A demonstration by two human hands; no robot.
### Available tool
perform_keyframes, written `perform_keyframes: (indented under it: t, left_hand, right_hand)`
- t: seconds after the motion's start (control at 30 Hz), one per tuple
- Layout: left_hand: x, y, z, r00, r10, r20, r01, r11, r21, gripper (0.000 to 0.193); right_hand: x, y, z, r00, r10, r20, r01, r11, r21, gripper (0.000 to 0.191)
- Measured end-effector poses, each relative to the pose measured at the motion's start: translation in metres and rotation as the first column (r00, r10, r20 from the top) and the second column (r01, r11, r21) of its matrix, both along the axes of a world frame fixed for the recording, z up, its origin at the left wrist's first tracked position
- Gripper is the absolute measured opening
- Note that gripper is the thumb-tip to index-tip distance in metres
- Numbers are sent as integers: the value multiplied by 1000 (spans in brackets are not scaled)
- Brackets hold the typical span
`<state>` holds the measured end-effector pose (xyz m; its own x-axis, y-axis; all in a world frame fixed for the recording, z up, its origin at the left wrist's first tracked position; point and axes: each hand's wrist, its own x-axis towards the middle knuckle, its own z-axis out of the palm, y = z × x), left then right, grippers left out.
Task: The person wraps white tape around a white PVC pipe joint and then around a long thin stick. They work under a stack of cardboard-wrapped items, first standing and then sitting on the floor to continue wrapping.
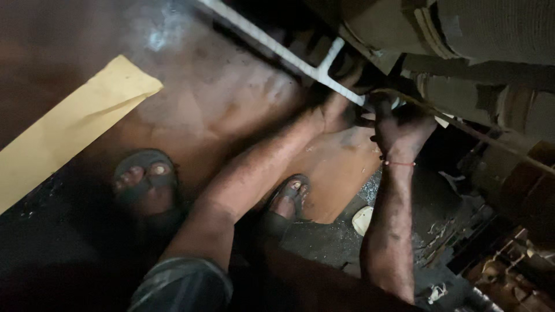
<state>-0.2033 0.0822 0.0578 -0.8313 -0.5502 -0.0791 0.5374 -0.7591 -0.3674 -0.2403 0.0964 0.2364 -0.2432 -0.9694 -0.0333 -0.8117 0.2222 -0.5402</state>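
Reaching forward and down from the lower frame, both forearms extend side by side toward a white metal frame bar (272,46) that runs diagonally from the top centre to the middle right. Left hand (335,107): arm stretched nearly straight, wrist slightly bent, grimy fingers curled up against the underside of the bar near its cross-joint; how firmly they close on it cannot be told in the dim light. Right hand (402,127): forearm rising almost upright, red thread band (398,163) at the wrist, fingers folded into a closed grip at the bar's lower end, where a thin tan rod (462,128) slants off to the right. Grey cylindrical rolls (491,29) stacked just above and right of the hands. Two sandalled feet (144,176) planted on the brown stained floor (231,98) beneath the arms. Yellow painted stripe (63,130) at left, well apart from the hands. No containers are discernible; small white scrap (362,219) near the right forearm.
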Motion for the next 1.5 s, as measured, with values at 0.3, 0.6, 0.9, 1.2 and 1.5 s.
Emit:
perform_keyframes:
  t: [0.3,0.6,0.9,1.2,1.5]
  left_hand:
    - [14,20,21,969,41,242,-38,999,-15,56]
    - [17,3,10,885,234,402,-311,940,137,55]
    - [4,0,24,901,272,338,-337,929,152,50]
    - [8,15,6,905,214,368,-262,961,85,46]
    - [-6,6,8,997,75,22,-73,994,-83,41]
  right_hand:
    - [-1,1,-1,710,-528,467,508,842,180,24]
    - [-26,-1,-2,933,-196,301,258,949,-182,38]
    - [-56,16,7,984,50,169,-49,999,-13,42]
    - [-14,15,29,761,-469,449,399,883,247,33]
    - [-20,5,30,808,-399,433,360,917,172,39]
